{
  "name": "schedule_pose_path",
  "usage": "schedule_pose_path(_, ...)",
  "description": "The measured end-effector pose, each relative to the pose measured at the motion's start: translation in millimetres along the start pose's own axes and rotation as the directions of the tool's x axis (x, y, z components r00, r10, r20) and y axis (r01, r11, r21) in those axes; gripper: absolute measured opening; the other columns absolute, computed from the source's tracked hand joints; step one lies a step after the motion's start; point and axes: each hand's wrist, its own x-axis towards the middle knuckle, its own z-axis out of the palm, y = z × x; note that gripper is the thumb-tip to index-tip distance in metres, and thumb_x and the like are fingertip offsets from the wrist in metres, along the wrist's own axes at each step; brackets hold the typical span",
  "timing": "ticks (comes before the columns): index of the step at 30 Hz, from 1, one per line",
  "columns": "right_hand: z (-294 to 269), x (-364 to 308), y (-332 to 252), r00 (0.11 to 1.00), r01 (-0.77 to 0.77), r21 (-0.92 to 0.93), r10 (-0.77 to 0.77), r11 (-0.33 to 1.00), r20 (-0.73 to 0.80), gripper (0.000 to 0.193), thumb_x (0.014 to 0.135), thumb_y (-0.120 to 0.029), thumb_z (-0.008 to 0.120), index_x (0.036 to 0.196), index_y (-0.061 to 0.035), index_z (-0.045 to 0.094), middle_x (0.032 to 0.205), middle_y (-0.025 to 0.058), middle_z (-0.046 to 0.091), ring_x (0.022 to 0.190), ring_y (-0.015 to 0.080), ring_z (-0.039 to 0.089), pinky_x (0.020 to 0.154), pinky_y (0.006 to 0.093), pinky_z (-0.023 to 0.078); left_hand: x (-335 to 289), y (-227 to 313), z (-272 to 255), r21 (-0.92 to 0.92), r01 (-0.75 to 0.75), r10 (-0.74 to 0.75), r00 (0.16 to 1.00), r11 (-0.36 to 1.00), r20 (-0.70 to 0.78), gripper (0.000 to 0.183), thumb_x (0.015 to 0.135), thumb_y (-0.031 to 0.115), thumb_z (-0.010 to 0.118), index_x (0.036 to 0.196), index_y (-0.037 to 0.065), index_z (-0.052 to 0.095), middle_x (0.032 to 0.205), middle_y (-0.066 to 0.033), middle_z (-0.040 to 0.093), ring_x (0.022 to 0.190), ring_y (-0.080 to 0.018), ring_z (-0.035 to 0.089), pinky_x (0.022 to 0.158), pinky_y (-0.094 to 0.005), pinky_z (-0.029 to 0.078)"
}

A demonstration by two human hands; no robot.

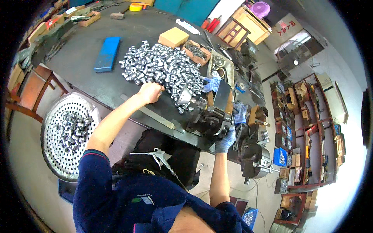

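My bare left hand (150, 93) is at the near edge of a big pile of small silvery metal fittings (163, 64). Its fingers are curled closed, and what they hold, if anything, is hidden. My right hand (226, 141), in a grey-blue glove, grips the rim of a dark wheel (222, 129) on a small bench machine (208, 122); part of its fingers is hidden. A round silvery metal piece (184, 96) sits at the machine's left end, facing the pile. Across my lap lies a metal air blow gun (159, 156) with a hose.
A perforated metal basin (49, 143) with more fittings stands at the left. A blue flat box (107, 54), a yellow block (173, 37) and a box of thin metal parts (197, 52) are on the table (87, 79). A flat metal strip (155, 116) lies along its front edge. Shelves (320, 128) stand right.
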Motion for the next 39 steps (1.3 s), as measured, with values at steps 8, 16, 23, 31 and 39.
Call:
schedule_pose_path(8,-3.9,-12.9,-9.5,1.0,0.007,0.066,-0.007,0.998,0.005,0.034,0.083,-0.038,0.06,0.083,-0.005,0.054,0.061,-0.0027,0.046,0.044,0.0041,0.037,0.037,0.0169,0.028,-11.0,18.0,-15.1,0.056,0.017,-0.018,1.0,0.998,0.017,0.014,0.071,0.02,0.065,0.076,0.008,0.059,0.069,-0.0134,0.061,0.071,-0.0327,0.061,0.062,-0.0425,0.047)
schedule_pose_path(16,-14.3,-8.8,-4.7,1.0,-0.029,0.039,0.029,0.999,0.005,0.041,0.078,-0.043,0.064,0.085,-0.0035,0.057,0.069,0.0008,0.053,0.056,0.0098,0.049,0.046,0.0215,0.04,-18.6,40.2,-59.0,-0.972,0.146,-0.077,0.988,0.183,0.134,0.027,0.081,0.007,0.061,0.105,-0.004,0.053,0.077,-0.01,0.062,0.059,-0.0134,0.06,0.061,-0.0252,0.049)
schedule_pose_path(23,-2.0,-12.1,-5.8,0.998,-0.034,0.1,0.039,0.994,-0.05,0.042,0.079,-0.044,0.064,0.081,-0.0036,0.054,0.06,-0.0024,0.044,0.045,0.0059,0.039,0.039,0.019,0.031,-10.9,60.2,-64.1,-0.988,0.052,-0.064,0.997,0.146,0.043,0.021,0.081,0.005,0.063,0.097,-0.009,0.06,0.079,-0.0125,0.064,0.066,-0.0159,0.063,0.066,-0.0268,0.05)
schedule_pose_path(31,-1.8,-31.1,-23.8,0.999,-0.013,-0.028,0.011,1.0,-0.052,0.039,0.081,-0.041,0.062,0.085,-0.0032,0.053,0.058,-0.0032,0.043,0.042,0.0043,0.035,0.039,0.0177,0.03,-1.8,54.6,-64.4,-0.98,0.064,0.009,0.998,0.19,0.067,0.02,0.078,0.001,0.064,0.095,-0.009,0.061,0.082,-0.0118,0.065,0.069,-0.016,0.064,0.067,-0.0265,0.051)
schedule_pose_path(39,39.7,-33.8,-93.9,0.989,0.121,-0.068,-0.115,0.99,0.087,0.04,0.082,-0.047,0.058,0.076,-0.0089,0.049,0.056,-0.0057,0.036,0.043,0.0026,0.03,0.035,0.018,0.023,-6.7,57.0,-64.6,-0.983,0.069,-0.024,0.998,0.169,0.066,0.017,0.076,-0.002,0.063,0.093,-0.008,0.062,0.079,-0.0101,0.065,0.068,-0.0143,0.063,0.065,-0.0252,0.051)
